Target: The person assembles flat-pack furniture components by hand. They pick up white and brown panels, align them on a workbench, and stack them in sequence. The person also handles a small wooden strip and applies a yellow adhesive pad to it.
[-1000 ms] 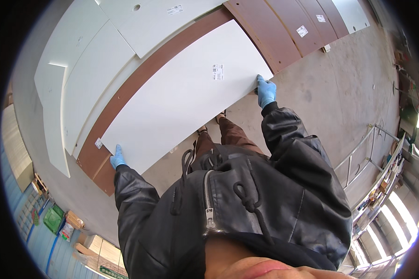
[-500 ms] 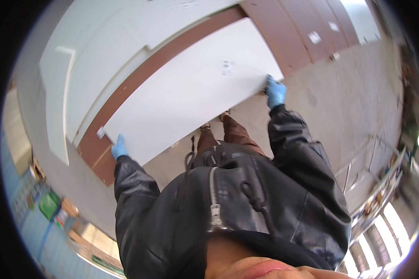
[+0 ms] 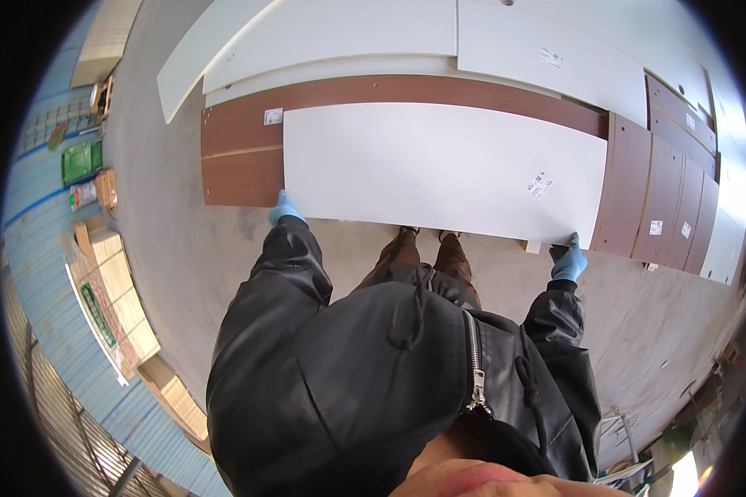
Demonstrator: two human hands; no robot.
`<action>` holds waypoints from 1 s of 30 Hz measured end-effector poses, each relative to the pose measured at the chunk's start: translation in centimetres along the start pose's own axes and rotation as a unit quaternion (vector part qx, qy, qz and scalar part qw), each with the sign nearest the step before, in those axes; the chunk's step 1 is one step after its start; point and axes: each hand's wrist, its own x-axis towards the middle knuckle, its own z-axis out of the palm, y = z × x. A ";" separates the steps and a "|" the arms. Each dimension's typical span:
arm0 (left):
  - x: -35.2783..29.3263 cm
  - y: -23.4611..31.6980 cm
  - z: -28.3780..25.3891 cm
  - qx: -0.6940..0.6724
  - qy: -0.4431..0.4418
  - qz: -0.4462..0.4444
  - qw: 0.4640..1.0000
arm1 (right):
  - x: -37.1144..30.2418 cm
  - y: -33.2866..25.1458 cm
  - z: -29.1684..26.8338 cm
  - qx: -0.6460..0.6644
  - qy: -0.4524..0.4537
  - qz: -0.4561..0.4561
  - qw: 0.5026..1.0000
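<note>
I hold a large white rectangular panel flat in front of me, above my feet. My left hand, in a blue glove, grips its near left corner. My right hand, also blue-gloved, grips its near right corner. A small sticker sits near the panel's right end. Under the panel lies a brown wood-grain board on the floor, with more brown boards to the right. My black jacket fills the lower part of the view.
Several white panels lie flat beyond the brown boards. Bare concrete floor spreads to the left and right. A green crate and stacked boards stand along a blue wall at the left.
The whole view has swung round: the panel, tilted diagonally before, now lies level across the picture. Both hands keep their grip on its near corners.
</note>
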 end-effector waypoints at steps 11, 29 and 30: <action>1.8 -6.3 0.6 -0.388 -0.183 -0.122 0.895 | 0.6 -0.1 -0.2 0.000 0.004 0.009 1.000; 2.3 -5.7 -0.5 -0.357 -0.227 -0.138 0.895 | 1.3 0.3 -0.4 0.014 0.001 0.018 1.000; 2.4 -5.6 -0.6 -0.349 -0.237 -0.137 0.896 | 1.5 0.4 -0.6 0.026 0.002 0.019 0.999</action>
